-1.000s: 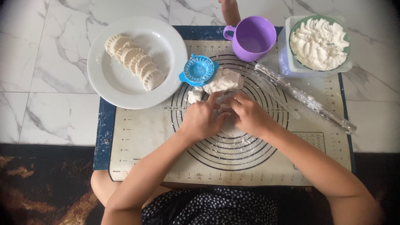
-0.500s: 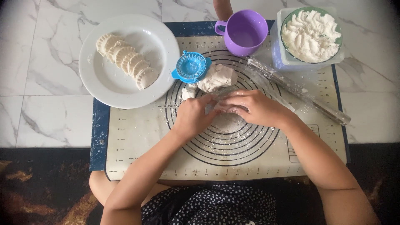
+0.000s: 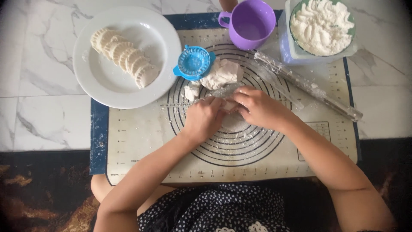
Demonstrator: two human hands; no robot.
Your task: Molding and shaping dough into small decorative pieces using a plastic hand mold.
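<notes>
1. Left hand [image 3: 205, 118]: fingers curled onto a small dough piece [image 3: 228, 104], which lay at its fingertips.
2. Right hand [image 3: 257, 106]: pinched the same piece from the opposite side.
3. Dough lump [image 3: 221, 74]: just beyond both hands, roughly equidistant.

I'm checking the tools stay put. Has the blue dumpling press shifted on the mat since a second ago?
No. The blue dumpling press sits against the dough lump, beside the white plate, as before.

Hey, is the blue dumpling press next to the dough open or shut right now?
Open. The blue dumpling press lies flat as a full round disc with its ridged inside facing up, beside the dough lump. Neither hand touches it.
</notes>
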